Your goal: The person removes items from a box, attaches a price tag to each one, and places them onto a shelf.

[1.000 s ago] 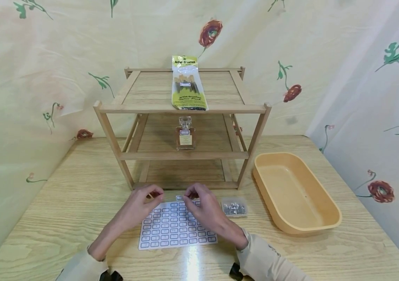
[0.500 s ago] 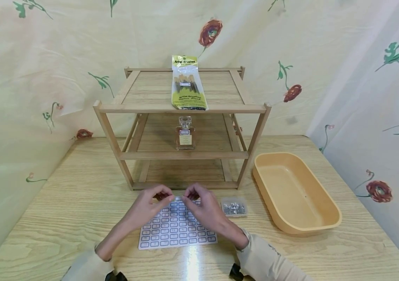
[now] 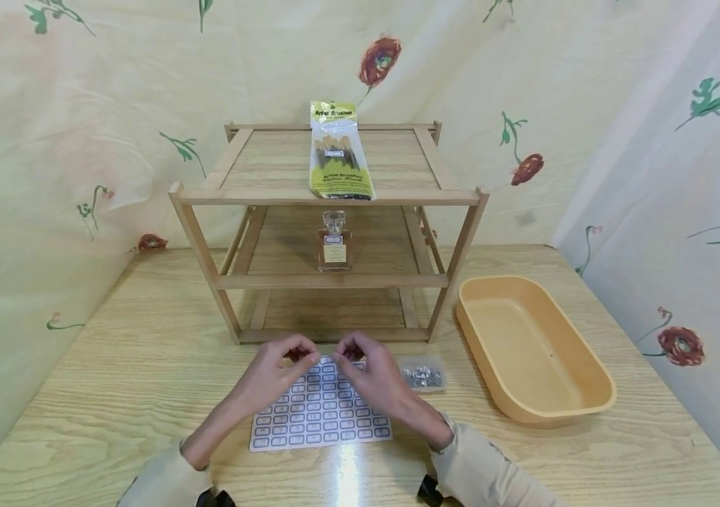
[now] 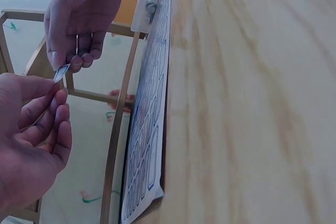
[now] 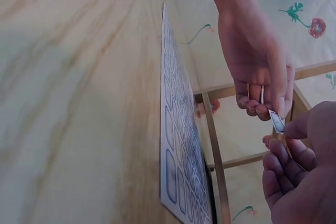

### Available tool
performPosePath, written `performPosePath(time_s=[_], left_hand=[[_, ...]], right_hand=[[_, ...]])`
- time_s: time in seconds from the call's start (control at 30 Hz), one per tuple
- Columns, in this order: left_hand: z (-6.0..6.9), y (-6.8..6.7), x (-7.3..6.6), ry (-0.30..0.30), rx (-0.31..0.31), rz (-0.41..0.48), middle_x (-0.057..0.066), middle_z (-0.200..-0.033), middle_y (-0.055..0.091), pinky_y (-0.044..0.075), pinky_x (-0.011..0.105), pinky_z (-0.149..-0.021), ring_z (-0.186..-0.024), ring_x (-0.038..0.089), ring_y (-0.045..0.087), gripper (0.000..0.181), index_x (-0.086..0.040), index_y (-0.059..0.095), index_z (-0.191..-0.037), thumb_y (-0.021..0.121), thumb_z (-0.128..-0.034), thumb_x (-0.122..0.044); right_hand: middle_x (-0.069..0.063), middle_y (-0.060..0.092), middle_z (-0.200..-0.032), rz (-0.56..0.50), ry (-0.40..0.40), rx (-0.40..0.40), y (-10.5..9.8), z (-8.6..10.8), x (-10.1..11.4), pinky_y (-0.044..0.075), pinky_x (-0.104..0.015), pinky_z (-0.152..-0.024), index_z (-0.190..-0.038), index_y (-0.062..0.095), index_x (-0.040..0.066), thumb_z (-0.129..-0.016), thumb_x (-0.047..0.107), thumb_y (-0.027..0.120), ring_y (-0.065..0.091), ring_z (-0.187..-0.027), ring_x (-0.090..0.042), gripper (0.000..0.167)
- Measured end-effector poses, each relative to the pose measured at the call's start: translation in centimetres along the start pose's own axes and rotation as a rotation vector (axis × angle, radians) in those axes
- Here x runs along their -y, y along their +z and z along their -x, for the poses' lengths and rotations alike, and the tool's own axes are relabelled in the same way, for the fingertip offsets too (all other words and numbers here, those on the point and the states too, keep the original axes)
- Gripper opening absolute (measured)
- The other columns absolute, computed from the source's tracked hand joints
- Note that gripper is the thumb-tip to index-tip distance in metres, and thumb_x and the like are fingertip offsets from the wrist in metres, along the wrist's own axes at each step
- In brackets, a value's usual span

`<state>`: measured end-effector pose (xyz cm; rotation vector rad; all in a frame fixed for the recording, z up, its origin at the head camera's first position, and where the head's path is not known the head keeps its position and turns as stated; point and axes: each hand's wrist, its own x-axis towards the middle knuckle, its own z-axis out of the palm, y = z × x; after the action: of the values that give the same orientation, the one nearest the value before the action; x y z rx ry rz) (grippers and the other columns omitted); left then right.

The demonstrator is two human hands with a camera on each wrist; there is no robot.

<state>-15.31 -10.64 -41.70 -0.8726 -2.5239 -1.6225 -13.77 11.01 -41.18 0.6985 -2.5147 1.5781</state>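
My left hand (image 3: 273, 373) and right hand (image 3: 373, 377) face each other above a sheet of labels (image 3: 309, 415), fingers curled. Between their fingertips is one small white label (image 4: 61, 73) with a blue printed frame, raised clear of the sheet. In the left wrist view, the left thumb and forefinger pinch its near end, while the right hand (image 4: 81, 19) pinches its far end. From the right wrist, the same label (image 5: 277, 121) shows tilted between both hands. The sheet lies flat on the table, filled with rows of framed labels; the right hand hides part of it.
Behind the hands stands a wooden three-tier shelf (image 3: 331, 281). A pack of artist brushes (image 3: 341, 158) lies on top; a perfume bottle (image 3: 334, 243) stands on the middle tier. Both bear labels. Right lie a clear box (image 3: 422, 373) of small metal pieces and a yellow tub (image 3: 525, 352).
My left hand has moved right, closing on the label that the right hand was holding, and now pinches its other end. The right hand has shifted very slightly right.
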Motion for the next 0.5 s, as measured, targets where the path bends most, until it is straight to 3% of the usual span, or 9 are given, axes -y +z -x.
performPosePath(time_s=[0.23, 0.5], left_hand=[[-0.5, 0.4, -0.4, -0.011, 0.015, -0.005, 0.004, -0.091, 0.068, 0.055, 0.031, -0.076, -0.085, 0.014, 0.062, 0.006, -0.006, 0.072, -0.102, 0.066, -0.1012, -0.005], [-1.3, 1.2, -0.9, -0.012, 0.010, -0.011, -0.006, -0.091, 0.066, 0.055, 0.033, -0.079, -0.085, 0.013, 0.062, 0.006, -0.008, 0.072, -0.102, 0.067, -0.1014, -0.007]], right_hand=[[-0.001, 0.062, -0.091, 0.007, 0.016, 0.015, -0.7, 0.2, -0.2, 0.055, -0.030, -0.078, -0.099, 0.064, 0.001, -0.097, 0.001, 0.068, 0.059, -0.086, -0.017, 0.004], [0.000, 0.062, -0.090, 0.042, 0.004, -0.021, -1.6, 0.4, -0.4, 0.055, -0.031, -0.075, -0.097, 0.064, 0.002, -0.097, 0.001, 0.068, 0.059, -0.084, -0.016, 0.004]])
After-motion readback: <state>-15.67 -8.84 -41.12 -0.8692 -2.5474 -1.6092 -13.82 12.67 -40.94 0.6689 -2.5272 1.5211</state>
